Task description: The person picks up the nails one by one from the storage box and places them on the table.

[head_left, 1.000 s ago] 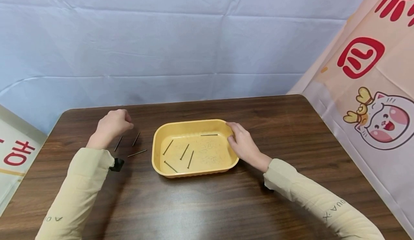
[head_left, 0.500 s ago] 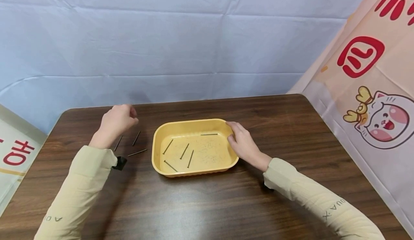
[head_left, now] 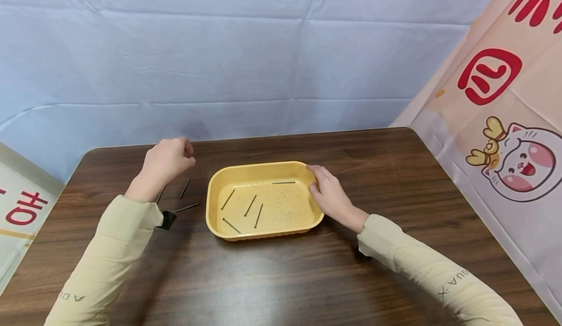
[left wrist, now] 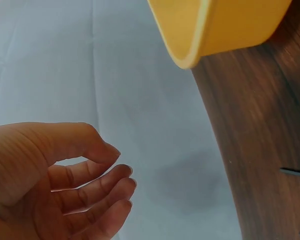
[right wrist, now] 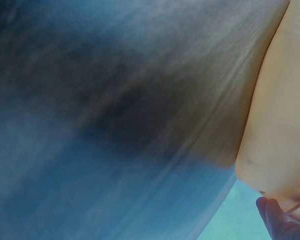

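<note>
My left hand [head_left: 169, 157] is raised over the back left of the table, left of a yellow plastic tray [head_left: 263, 235]. In the left wrist view its fingers curl and the thumb tip meets the index finger; nothing shows between them. Nearest below it lie three dark nails on the table, one partly hidden by the wrist: a slanting nail [head_left: 185, 188], a flatter nail [head_left: 186, 207] and the part-hidden nail [head_left: 161, 194]. Several more nails, such as one nail [head_left: 250, 205], lie spread in the tray. My right hand [head_left: 331, 194] grips the tray's right end, thumb over the rim.
The dark wood-grain table [head_left: 272, 287] ends at a pale cloth backdrop [head_left: 246, 57] just behind the left hand. A printed banner [head_left: 505, 121] hangs at the right. Another white panel with red lettering [head_left: 24, 209] stands at the left edge.
My left hand has risen and moved right and back, away from the loose nails. The right hand and the tray stay where they were; the nails lie unmoved.
</note>
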A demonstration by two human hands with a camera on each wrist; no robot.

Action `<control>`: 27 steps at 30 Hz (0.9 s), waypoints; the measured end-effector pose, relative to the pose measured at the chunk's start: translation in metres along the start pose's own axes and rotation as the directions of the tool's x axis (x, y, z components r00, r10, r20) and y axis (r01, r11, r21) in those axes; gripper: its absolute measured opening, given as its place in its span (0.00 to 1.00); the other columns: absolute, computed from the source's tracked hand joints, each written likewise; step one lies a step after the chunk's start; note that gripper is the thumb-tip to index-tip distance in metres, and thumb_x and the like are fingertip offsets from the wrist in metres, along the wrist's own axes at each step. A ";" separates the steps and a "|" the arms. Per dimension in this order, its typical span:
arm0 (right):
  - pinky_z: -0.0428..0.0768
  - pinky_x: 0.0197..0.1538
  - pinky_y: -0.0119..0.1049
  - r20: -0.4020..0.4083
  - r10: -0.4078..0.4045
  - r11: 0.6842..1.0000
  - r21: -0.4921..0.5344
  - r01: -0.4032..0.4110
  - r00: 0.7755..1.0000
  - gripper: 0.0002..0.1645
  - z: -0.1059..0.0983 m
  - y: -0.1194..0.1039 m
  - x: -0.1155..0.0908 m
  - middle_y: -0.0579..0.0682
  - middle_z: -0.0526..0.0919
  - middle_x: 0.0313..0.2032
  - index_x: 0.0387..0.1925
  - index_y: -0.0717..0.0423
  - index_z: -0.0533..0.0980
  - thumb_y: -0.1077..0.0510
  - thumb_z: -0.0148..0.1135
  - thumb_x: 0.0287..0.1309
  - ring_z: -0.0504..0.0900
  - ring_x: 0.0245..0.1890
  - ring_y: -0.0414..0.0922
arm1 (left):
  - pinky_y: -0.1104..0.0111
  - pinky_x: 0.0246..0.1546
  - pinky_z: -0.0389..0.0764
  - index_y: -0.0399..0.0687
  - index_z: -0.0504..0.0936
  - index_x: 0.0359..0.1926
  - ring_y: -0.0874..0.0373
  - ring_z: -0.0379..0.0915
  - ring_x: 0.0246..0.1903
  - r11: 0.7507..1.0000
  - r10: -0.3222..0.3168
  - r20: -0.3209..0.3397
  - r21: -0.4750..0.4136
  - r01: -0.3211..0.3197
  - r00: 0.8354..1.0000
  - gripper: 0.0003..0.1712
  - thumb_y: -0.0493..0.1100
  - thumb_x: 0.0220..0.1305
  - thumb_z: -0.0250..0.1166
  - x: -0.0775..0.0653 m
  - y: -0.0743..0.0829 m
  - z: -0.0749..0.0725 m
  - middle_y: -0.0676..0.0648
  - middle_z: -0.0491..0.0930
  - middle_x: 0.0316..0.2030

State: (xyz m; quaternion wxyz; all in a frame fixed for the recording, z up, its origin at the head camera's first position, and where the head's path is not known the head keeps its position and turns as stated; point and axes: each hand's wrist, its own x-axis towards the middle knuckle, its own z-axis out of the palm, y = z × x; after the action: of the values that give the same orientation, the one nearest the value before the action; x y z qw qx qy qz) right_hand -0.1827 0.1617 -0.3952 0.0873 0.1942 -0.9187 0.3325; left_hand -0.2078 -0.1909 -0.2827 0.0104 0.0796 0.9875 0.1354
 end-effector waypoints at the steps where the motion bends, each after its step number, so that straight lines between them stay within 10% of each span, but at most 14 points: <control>1: 0.75 0.42 0.41 0.001 0.001 1.000 0.001 -0.001 1.000 0.26 0.000 0.000 0.000 0.60 0.71 0.53 0.58 0.65 0.66 0.69 0.48 0.55 0.75 0.46 0.50 | 0.54 0.28 0.70 0.40 0.75 0.35 0.47 0.73 0.31 1.000 0.006 -0.004 0.001 -0.006 1.000 0.09 0.41 0.53 0.59 0.000 0.001 0.000 0.42 0.78 0.32; 27: 0.74 0.40 0.41 0.001 0.000 1.000 0.005 0.000 1.000 0.26 0.000 0.000 -0.001 0.59 0.71 0.53 0.58 0.64 0.66 0.68 0.47 0.55 0.75 0.43 0.49 | 0.55 0.27 0.71 0.43 0.75 0.33 0.48 0.74 0.29 0.995 0.074 -0.023 0.061 -0.073 0.997 0.07 0.39 0.51 0.59 0.001 0.027 -0.008 0.46 0.78 0.29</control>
State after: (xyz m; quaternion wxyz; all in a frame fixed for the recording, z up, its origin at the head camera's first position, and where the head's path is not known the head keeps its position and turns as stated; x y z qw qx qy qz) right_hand -0.1822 0.1620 -0.3955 0.0864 0.1946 -0.9180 0.3346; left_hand -0.2046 -0.1675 -0.2681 -0.0092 0.1145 0.9876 0.1070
